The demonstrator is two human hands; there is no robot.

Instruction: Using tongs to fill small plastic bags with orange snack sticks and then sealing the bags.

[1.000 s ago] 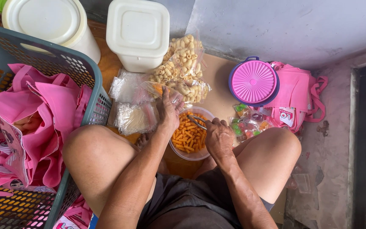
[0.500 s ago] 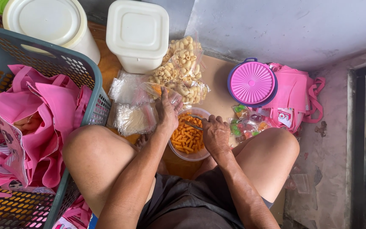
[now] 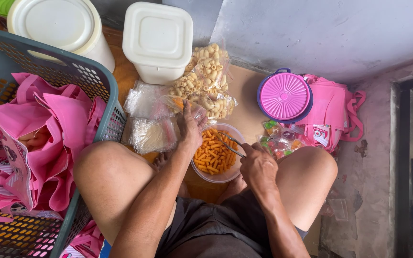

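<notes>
A clear round bowl of orange stick snacks sits on the floor between my knees. My left hand grips a small clear plastic bag at the bowl's far-left rim; a few orange pieces show inside it. My right hand holds a thin metal utensil, probably tongs, whose tip reaches into the snacks.
A bag of pale ring snacks and clear packets lie beyond the bowl. Two white lidded tubs stand behind. A grey basket with pink bags is at left. A purple lidded container, pink bag and candy packets are right.
My right hand has drawn back toward my right knee with the utensil. My left hand stays on the small bag at the bowl's rim.
</notes>
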